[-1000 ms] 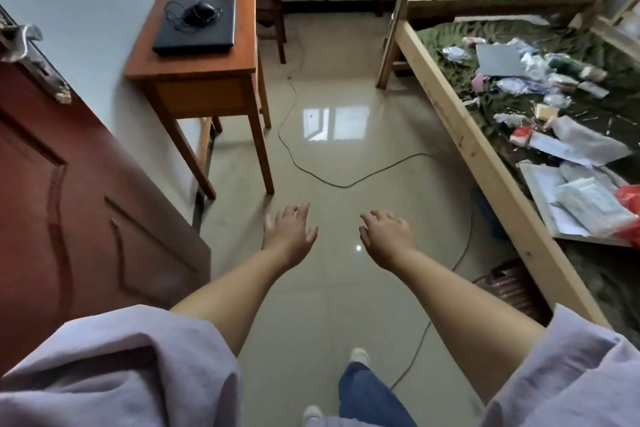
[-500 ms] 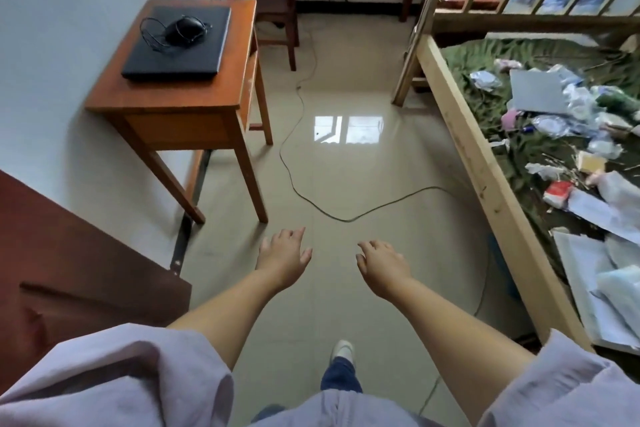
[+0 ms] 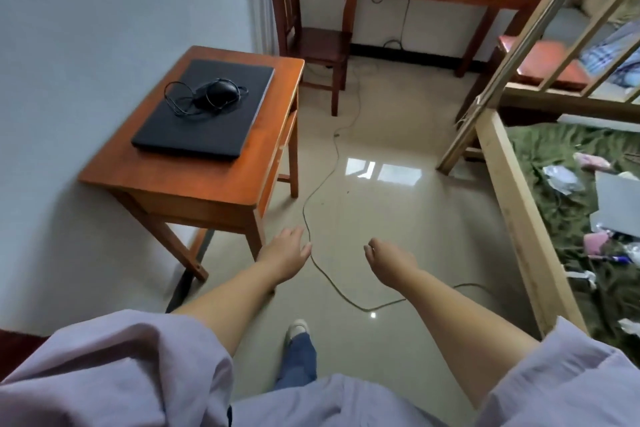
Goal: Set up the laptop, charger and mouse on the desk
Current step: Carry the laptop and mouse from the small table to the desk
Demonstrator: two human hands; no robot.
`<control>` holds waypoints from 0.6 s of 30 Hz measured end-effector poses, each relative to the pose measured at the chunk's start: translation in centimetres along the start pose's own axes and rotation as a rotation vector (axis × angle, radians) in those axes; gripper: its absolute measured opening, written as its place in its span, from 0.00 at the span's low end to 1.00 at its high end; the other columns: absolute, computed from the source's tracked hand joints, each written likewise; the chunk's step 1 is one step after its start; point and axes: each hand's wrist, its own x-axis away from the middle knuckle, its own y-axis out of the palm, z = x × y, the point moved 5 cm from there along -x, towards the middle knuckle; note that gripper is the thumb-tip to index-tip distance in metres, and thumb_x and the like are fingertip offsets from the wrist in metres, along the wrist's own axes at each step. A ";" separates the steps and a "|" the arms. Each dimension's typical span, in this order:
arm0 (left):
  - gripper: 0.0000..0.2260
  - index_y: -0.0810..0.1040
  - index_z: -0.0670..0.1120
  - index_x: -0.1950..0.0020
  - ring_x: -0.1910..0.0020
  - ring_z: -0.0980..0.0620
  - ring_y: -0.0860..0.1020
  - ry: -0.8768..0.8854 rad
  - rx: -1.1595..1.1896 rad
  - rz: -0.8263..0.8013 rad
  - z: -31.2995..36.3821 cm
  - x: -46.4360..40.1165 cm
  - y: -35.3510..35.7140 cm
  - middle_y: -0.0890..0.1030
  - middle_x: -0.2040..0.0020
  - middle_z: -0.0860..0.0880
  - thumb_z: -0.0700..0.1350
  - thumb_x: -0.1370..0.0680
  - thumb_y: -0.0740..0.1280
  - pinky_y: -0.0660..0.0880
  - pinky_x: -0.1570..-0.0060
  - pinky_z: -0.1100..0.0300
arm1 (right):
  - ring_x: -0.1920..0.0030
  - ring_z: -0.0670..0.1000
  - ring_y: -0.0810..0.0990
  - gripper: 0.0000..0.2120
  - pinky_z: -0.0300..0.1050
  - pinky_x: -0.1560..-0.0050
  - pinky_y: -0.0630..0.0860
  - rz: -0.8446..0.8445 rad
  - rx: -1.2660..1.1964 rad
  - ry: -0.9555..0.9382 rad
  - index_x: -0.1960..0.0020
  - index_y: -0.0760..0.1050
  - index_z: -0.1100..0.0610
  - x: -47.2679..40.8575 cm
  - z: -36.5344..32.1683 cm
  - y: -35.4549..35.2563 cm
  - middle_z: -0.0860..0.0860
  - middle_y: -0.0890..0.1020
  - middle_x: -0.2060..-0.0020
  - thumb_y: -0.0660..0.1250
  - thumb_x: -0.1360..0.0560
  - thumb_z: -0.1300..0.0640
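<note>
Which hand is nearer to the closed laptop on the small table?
The left. The left hand hovers beside the small table's front leg, below the laptop. The right hand is further right, over the floor cable. Both are empty.

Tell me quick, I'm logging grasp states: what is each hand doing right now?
Left hand: open, fingers extended, holding nothing.
Right hand: loosely curled, holding nothing.
</note>
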 end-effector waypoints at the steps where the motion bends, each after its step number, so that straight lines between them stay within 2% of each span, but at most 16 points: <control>1: 0.24 0.60 0.45 0.27 0.32 0.43 0.68 0.004 0.006 -0.020 0.4 -2.0 -1.0 0.68 0.29 0.42 0.53 0.20 0.54 0.67 0.35 0.48 | 0.49 0.61 0.78 0.19 0.48 0.57 0.69 0.007 0.005 -0.005 0.46 0.71 0.58 -2.0 -0.2 -1.1 0.60 0.80 0.48 0.47 0.20 0.48; 10: 0.22 0.66 0.43 0.30 0.34 0.44 0.72 0.069 0.019 -0.091 4.4 -16.0 -8.3 0.72 0.31 0.43 0.52 0.20 0.53 0.71 0.36 0.49 | 0.54 0.61 0.77 0.18 0.46 0.61 0.68 -0.008 0.025 0.006 0.49 0.71 0.59 -17.0 0.0 -9.5 0.60 0.79 0.53 0.47 0.20 0.49; 12: 0.21 0.67 0.43 0.30 0.35 0.45 0.72 0.038 0.045 -0.076 4.2 -18.6 -9.6 0.73 0.32 0.43 0.52 0.20 0.53 0.71 0.36 0.48 | 0.58 0.60 0.76 0.18 0.46 0.62 0.68 -0.025 0.044 -0.014 0.49 0.71 0.59 -20.7 -0.3 -11.2 0.59 0.79 0.56 0.48 0.19 0.48; 15: 0.19 0.70 0.44 0.34 0.41 0.45 0.76 -0.044 0.100 -0.004 3.1 -22.9 -12.2 0.76 0.37 0.43 0.52 0.20 0.53 0.74 0.41 0.48 | 0.64 0.56 0.72 0.16 0.45 0.64 0.67 -0.037 0.108 -0.095 0.54 0.69 0.57 -27.3 -1.7 -13.9 0.56 0.75 0.62 0.48 0.20 0.50; 18: 0.19 0.69 0.47 0.33 0.40 0.44 0.74 -0.183 0.173 0.121 1.4 -26.8 -15.4 0.74 0.35 0.44 0.53 0.20 0.53 0.73 0.40 0.50 | 0.63 0.57 0.72 0.11 0.44 0.66 0.68 -0.034 0.240 -0.270 0.54 0.69 0.57 -34.1 -4.5 -17.1 0.56 0.77 0.58 0.49 0.20 0.56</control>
